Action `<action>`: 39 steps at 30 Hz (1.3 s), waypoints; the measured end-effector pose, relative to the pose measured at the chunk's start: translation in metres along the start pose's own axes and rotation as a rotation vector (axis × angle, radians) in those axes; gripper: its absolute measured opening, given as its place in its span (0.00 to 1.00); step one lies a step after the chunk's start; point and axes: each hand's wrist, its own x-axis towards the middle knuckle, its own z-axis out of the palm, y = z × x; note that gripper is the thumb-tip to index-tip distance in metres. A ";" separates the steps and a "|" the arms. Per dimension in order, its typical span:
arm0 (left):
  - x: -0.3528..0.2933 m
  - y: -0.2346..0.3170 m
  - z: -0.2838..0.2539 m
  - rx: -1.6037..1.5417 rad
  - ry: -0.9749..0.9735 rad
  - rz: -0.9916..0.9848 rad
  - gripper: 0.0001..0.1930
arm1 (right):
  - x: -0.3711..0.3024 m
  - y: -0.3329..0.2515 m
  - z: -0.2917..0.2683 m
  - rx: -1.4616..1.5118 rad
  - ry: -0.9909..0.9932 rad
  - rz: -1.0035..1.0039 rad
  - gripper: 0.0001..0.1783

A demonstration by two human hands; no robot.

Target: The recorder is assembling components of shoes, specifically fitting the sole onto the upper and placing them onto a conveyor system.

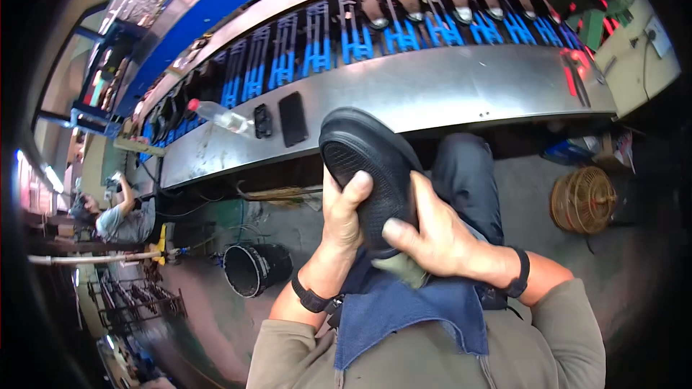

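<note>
A black shoe [382, 194] with a textured surface facing up is between my two hands, above my lap. My left hand [342, 212] grips its left side, thumb lying on the textured face. From the right, my right hand [436, 234] closes round the near end, its thumb pressed on the same face. The fingers of both hands are partly hidden behind the shoe. Just below it, a grey-green cloth [404, 270] shows beside my right wrist. A dark blue cloth [411, 313] covers my lap.
A metal bench [432, 86] runs ahead, bearing a phone [293, 119], a small black object [262, 121], a plastic bottle [223, 117] and red-handled pliers [575, 75]. Behind them is a row of blue holders [317, 57], several with brown-and-black pieces. A black bucket [256, 270] and a round fan cage [582, 200] stand on the floor. Another person [126, 220] crouches far left.
</note>
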 end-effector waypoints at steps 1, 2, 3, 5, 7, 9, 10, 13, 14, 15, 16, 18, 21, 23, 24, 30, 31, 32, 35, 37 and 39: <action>-0.007 0.001 -0.013 -0.118 0.003 -0.078 0.39 | -0.007 0.013 0.009 -0.265 -0.029 -0.111 0.44; -0.017 0.004 -0.027 -0.199 -0.024 -0.104 0.40 | -0.005 0.002 0.003 -0.232 -0.194 -0.145 0.45; -0.025 0.004 -0.040 -0.287 -0.063 -0.142 0.41 | -0.007 -0.016 -0.008 -0.209 -0.347 -0.165 0.47; -0.035 0.009 -0.052 -0.284 -0.087 -0.182 0.44 | -0.002 -0.027 -0.019 -0.199 -0.366 -0.187 0.32; -0.037 0.008 -0.051 -0.187 -0.080 -0.114 0.46 | 0.016 -0.024 -0.026 -0.351 -0.168 -0.361 0.27; -0.037 0.006 -0.050 -0.173 -0.159 -0.180 0.51 | 0.050 -0.037 -0.025 -0.365 -0.091 -0.572 0.35; -0.037 0.004 -0.048 -0.123 -0.178 -0.190 0.54 | 0.059 -0.036 -0.026 -0.341 -0.186 -0.611 0.37; -0.031 0.010 -0.054 0.072 -0.287 -0.166 0.60 | 0.065 -0.028 -0.033 -0.254 -0.338 -0.568 0.35; -0.029 0.020 -0.042 0.180 -0.247 -0.020 0.58 | 0.066 -0.027 -0.034 -0.271 -0.356 -0.538 0.34; -0.026 0.030 -0.031 0.288 -0.209 0.129 0.56 | 0.068 -0.029 -0.037 -0.290 -0.372 -0.510 0.32; -0.025 0.031 -0.025 0.324 -0.148 0.171 0.51 | 0.068 -0.038 -0.038 -0.304 -0.411 -0.489 0.31; -0.022 0.032 -0.024 0.461 -0.130 0.184 0.49 | 0.063 -0.043 -0.033 -0.412 -0.346 -0.492 0.31; -0.025 0.032 -0.017 0.547 -0.058 0.223 0.42 | 0.055 -0.043 -0.022 -0.566 -0.253 -0.469 0.31; -0.029 0.032 -0.017 0.492 -0.068 0.229 0.41 | 0.061 -0.032 -0.024 -0.356 -0.214 -0.604 0.28; -0.028 0.030 -0.016 0.499 -0.070 0.231 0.41 | 0.067 -0.025 -0.031 -0.203 -0.307 -0.527 0.27; -0.022 0.010 -0.026 0.488 -0.024 0.166 0.42 | 0.058 -0.019 -0.017 -0.503 -0.243 -0.554 0.31; -0.020 0.006 -0.026 0.402 -0.033 0.134 0.42 | 0.053 -0.023 -0.013 -0.542 -0.223 -0.529 0.34; -0.017 -0.002 -0.030 0.377 -0.014 0.098 0.41 | 0.046 -0.022 -0.008 -0.592 -0.163 -0.468 0.35; -0.012 -0.017 -0.040 0.149 -0.024 -0.071 0.40 | 0.014 -0.007 0.004 -0.665 -0.042 -0.315 0.40; -0.006 -0.031 -0.061 -0.021 -0.138 -0.084 0.45 | -0.019 0.008 0.009 -0.591 0.044 -0.439 0.40; -0.003 -0.045 -0.067 -0.084 -0.245 -0.223 0.45 | -0.056 0.022 -0.002 -0.773 -0.074 -0.497 0.35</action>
